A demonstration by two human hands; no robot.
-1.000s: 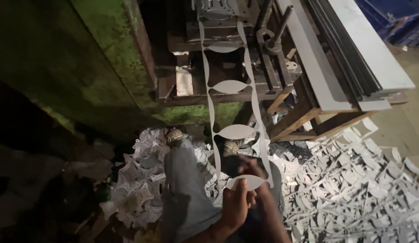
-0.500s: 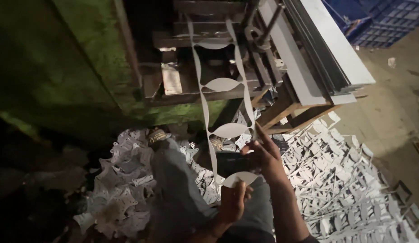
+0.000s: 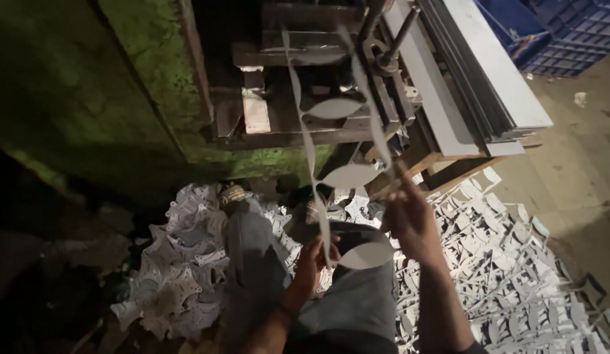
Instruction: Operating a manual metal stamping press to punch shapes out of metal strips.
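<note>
A long punched metal strip [image 3: 349, 176], a thin skeleton with round holes and lens-shaped bridges, runs from the green press [image 3: 278, 98] down toward my lap. My left hand [image 3: 314, 255] pinches its near end at the left rail. My right hand [image 3: 410, 216] grips the right rail higher up, fingers closed around it. Both hands hold the strip above my knees, which are in grey trousers [image 3: 252, 255].
Heaps of pale punched metal offcuts [image 3: 501, 262] cover the floor around my legs, left and right. A stack of grey metal sheets [image 3: 475, 85] lies on a wooden stand to the right of the press. Blue crates [image 3: 567, 33] stand at the top right.
My right hand has slid up the strip's right rail, away from my left hand. The strip has come further out of the press toward me. The camera has tilted slightly.
</note>
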